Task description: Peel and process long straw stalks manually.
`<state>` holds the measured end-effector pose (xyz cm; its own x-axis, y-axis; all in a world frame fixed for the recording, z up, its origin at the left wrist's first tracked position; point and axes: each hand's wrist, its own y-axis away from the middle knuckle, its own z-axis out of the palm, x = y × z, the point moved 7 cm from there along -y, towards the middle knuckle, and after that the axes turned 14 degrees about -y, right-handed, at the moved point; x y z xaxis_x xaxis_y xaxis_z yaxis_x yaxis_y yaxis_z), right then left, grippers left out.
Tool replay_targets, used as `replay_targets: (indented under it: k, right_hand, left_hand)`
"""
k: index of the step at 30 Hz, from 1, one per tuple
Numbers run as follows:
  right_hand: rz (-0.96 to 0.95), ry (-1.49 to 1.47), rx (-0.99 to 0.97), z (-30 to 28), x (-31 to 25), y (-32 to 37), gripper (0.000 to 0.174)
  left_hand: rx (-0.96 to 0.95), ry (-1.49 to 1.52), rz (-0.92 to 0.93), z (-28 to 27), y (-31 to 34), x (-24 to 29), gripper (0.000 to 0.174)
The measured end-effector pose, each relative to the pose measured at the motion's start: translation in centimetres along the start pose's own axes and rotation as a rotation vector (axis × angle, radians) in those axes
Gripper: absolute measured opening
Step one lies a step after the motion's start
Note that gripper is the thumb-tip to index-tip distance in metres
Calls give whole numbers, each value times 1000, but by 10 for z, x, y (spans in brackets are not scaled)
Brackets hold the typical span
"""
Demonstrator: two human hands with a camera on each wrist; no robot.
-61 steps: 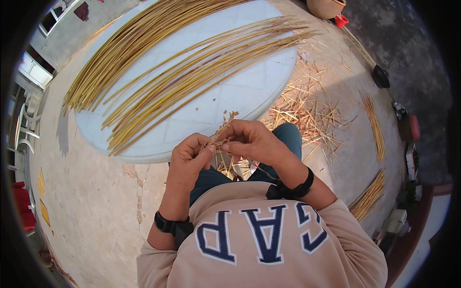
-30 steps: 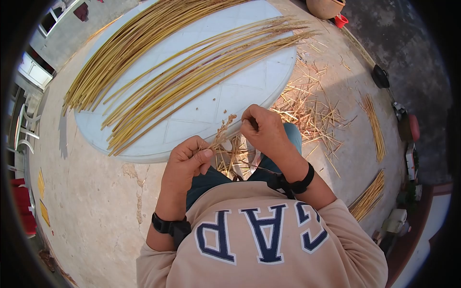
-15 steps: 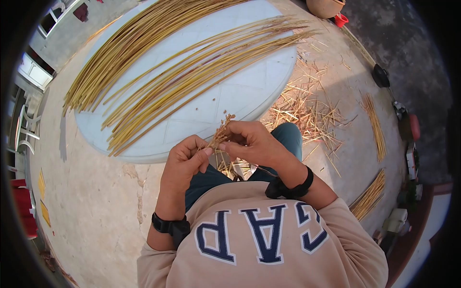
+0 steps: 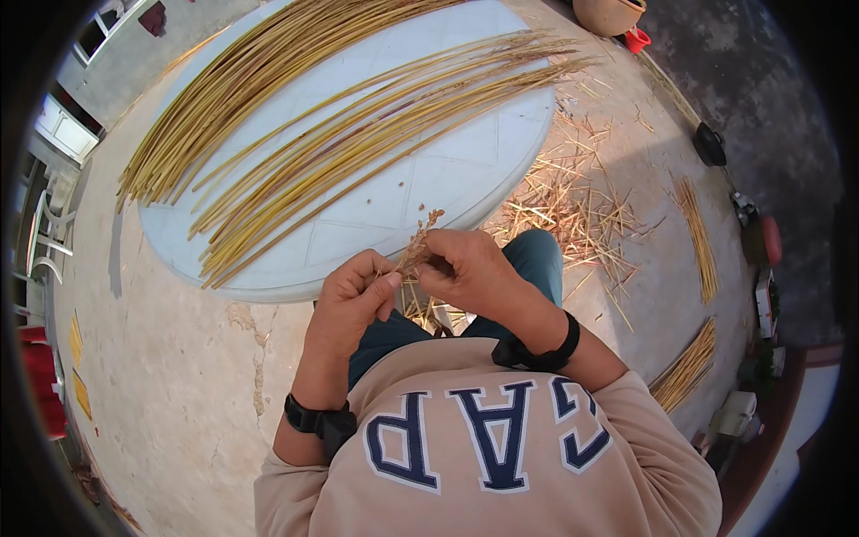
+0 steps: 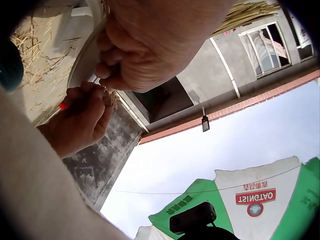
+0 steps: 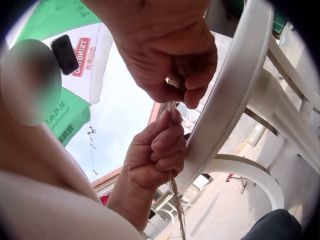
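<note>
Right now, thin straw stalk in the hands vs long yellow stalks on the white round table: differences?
Thin straw stalk is single, pinched by left hand and right hand; long yellow stalks are many, untouched. Thin straw stalk tilts upward; long yellow stalks lie flat. Both yellowish straw.

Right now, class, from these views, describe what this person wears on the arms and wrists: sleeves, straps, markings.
Beige sweatshirt sleeves, left sleeve and right sleeve, stop near the elbows. Each wrist carries a black band with a black mount: left band, right band. Large navy letters edged in white mark the chest. Left grip and right grip are gloveless.
</note>
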<state>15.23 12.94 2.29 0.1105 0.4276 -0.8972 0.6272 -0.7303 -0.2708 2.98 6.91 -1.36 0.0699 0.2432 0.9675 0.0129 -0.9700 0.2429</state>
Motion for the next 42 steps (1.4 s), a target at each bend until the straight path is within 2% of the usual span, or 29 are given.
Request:
replay_targets:
  k: [3,5,6,8,10,12,16,18,22,25,28,30,33,40,42]
  right_hand:
    - [-32,47,48,-1,4,1,12]
    - [-157,300,263,-19,-1,1,9]
    - [-157,300,263,-26,-1,0,9]
    - [62,151,274,-48,15,-1,8]
    - [99,40,196,-51,17,0,9]
    - [239,-17,-98,-36,20,1,7]
    - [111,-165,-70,-21,10,2,10]
    - [219,-384,-99,-12,9,4,14]
    - [228,-427,-93,-3,12,4,15]
    - [209,-377,-101,-1,15,4,16]
    - [111,-212,-101,-2,11,2,16]
    - [-171,214,-47,-2,-8,2,15]
    - [-173,370,10,-1,-11,4,15]
    - [-208,429,89,-6,-17,4,16]
    - [-271,382,165,-11,-22,5,12]
  left_hand:
    - [-14,17,20,3,-2,-2,10]
    - [-15,23,45,2,0,-2,12]
    - [13,40,30,-3,2,-4,12]
    - [42,58,14,-11,3,-5,13]
    - [49,115,4,-14,3,-5,13]
    - [32,117,-3,-11,2,-4,13]
    - [-6,79,-6,-7,0,-2,12]
    - [0,74,-6,-7,0,-4,11]
    - [17,14,-4,-7,-1,-3,9]
    - [20,10,12,-5,-1,-3,8]
    - [-14,13,-1,-3,0,-2,7]
    - [-16,20,1,-1,0,-3,8]
    - [-36,33,9,3,-1,-6,9]
    - [-47,29,33,10,-5,0,12]
    - [-54,31,35,11,-5,1,12]
